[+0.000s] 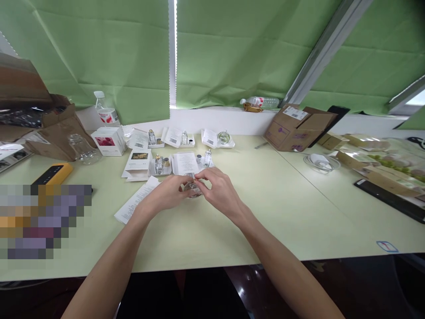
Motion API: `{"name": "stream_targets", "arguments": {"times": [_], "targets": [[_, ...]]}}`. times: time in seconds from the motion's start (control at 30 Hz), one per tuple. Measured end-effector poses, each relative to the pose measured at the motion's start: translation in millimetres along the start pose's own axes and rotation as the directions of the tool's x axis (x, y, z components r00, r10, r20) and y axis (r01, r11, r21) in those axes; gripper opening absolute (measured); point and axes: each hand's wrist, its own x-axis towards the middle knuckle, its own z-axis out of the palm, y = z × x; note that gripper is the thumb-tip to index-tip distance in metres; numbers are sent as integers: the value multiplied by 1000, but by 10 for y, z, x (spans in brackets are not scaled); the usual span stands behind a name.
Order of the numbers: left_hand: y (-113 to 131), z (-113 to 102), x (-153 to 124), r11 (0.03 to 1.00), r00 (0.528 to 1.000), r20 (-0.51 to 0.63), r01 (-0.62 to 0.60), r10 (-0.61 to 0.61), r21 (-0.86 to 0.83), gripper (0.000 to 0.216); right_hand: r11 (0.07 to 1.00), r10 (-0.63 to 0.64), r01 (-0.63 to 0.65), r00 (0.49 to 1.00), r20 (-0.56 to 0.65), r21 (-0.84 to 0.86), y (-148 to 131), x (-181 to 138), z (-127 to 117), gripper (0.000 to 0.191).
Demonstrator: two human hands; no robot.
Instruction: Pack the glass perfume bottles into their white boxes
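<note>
My left hand [170, 190] is wrapped round a small clear glass perfume bottle [194, 191], low over the table. At the bottle's neck, the thumb and fingers of my right hand [219, 188] pinch a small gold-coloured top [195, 179], partly hidden by the fingers. Just behind my hands an opened white box [186, 163] lies flat, with another glass bottle [207, 157] and a silver cap [198, 158] beside it. Left of them, a white tray holds a gold-topped bottle [159, 165] and a gold cap [166, 162]. A printed white carton [137, 200] lies near my left forearm.
Along the back stand more bottles with opened boxes, including a round bottle [224, 137]. Stacked white boxes [109, 141], a glass jar [83, 150] and an orange-yellow case [55, 173] are at left. A cardboard box [292, 128] and white cable [320, 162] are at right.
</note>
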Motion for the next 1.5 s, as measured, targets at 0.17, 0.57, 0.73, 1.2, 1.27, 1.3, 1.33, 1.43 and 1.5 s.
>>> {"name": "stream_targets", "arguments": {"times": [0.17,0.57,0.73,1.2,1.27,1.3,1.33,1.43,1.5], "targets": [[3,4,-2,1000,1000,-11,-7,7,23,26,1000,22,-22,1000,8,-10,-6,-17,-7,13],[10,-9,-8,1000,1000,-4,-17,18,18,24,997,-74,74,997,-31,12,25,1,5,13],[10,-7,-7,1000,1000,-11,-1,2,23,24,997,-72,73,997,-22,17,17,32,20,16],[8,5,10,999,999,-34,-2,3,39,25,1000,-23,23,1000,8,-1,-11,87,10,19],[12,5,11,999,1000,-30,4,-3,40,25,1000,-12,12,1000,-1,4,-12,79,9,18],[11,6,12,999,1000,-31,4,-3,39,25,1000,-12,12,1000,-9,2,-13,72,11,18],[7,8,12,999,999,-32,2,0,39,25,1000,-12,12,1000,-19,-2,-16,64,15,18],[-10,16,12,999,999,-35,-6,8,37,24,1000,-9,9,999,-47,-3,-29,47,43,20],[-19,19,11,999,999,-33,-11,12,36,24,1000,-6,7,998,-60,7,-34,44,64,22]]}}
